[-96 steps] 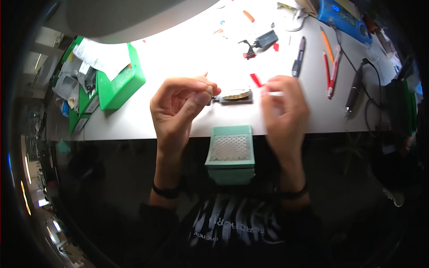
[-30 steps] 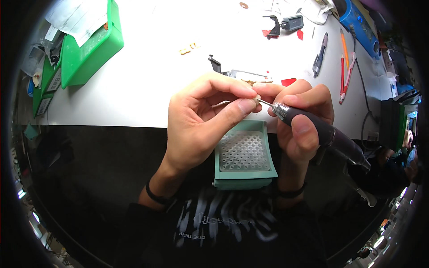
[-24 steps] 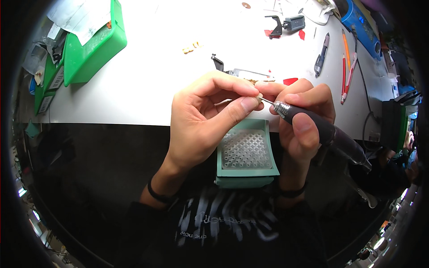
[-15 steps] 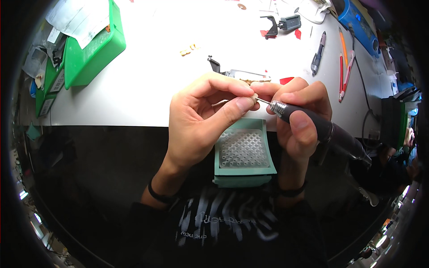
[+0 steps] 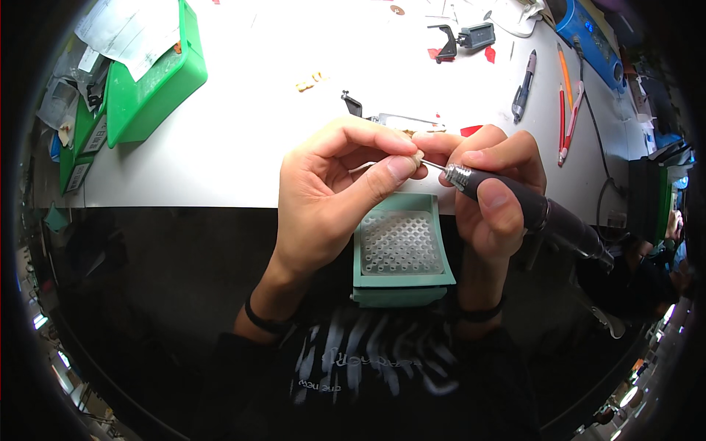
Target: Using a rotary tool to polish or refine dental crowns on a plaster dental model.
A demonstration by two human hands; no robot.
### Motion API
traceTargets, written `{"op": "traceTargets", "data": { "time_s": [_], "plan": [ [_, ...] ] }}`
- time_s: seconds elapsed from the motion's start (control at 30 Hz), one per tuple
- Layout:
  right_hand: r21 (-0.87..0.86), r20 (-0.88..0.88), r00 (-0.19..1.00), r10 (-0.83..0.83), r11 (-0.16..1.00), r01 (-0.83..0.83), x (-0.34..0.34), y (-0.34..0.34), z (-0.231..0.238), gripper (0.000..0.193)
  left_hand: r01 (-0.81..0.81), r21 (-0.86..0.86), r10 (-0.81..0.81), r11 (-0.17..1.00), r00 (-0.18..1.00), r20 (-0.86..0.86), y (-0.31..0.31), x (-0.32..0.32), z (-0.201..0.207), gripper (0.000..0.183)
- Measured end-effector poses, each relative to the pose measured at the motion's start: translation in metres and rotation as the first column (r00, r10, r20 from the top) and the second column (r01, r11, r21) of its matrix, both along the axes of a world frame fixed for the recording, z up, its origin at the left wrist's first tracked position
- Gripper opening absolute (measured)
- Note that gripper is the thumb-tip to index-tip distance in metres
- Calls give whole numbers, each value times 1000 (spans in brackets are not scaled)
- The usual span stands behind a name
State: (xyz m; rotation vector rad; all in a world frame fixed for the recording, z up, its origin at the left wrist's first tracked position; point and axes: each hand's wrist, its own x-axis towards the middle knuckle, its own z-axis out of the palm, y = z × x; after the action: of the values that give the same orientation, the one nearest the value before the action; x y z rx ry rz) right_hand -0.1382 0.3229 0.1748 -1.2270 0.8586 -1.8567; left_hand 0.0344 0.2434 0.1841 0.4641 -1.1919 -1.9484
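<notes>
Between the thumb and index finger of my left hand is a small cream-coloured piece that looks like a dental crown. My right hand grips a dark rotary handpiece like a pen, its thin metal bur pointing left and reaching the crown. Whether the bur touches it or is just beside it I cannot tell. The fingertips of both hands meet around the crown and partly hide it. Below them, at the table's front edge, a pale green tray holds a perforated clear plate.
Behind my hands lies a hinged black frame with a partly hidden model. A yellowish tooth-like strip lies left of it. Green bins stand at left. At right are a grey hinged holder, a pen, pencils, a blue box and a cable.
</notes>
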Motion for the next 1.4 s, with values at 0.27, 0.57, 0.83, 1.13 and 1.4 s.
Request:
{"op": "traceTargets", "data": {
  "time_s": [0.27,0.57,0.83,1.13,1.4],
  "plan": [
    [9,-23,1000,-14,1000,14,-1,0,-1,25,3,3,-3,1000,1000,27,0,1,1,13],
    [9,3,1000,-11,1000,11,-1,0,0,23,-7,-8,7,1000,1000,19,1,-1,-1,14],
    [-29,113,990,-84,996,88,-5,-3,-3,31,-102,-122,112,987,991,78,-1,5,7,14],
    [174,406,847,-342,939,296,-70,41,28,16,95,-910,455,404,842,290,-36,-13,24,16],
    [469,-389,548,-741,352,810,-160,99,21,27,234,-886,415,401,816,403,-33,-22,22,18]
  ]
}}
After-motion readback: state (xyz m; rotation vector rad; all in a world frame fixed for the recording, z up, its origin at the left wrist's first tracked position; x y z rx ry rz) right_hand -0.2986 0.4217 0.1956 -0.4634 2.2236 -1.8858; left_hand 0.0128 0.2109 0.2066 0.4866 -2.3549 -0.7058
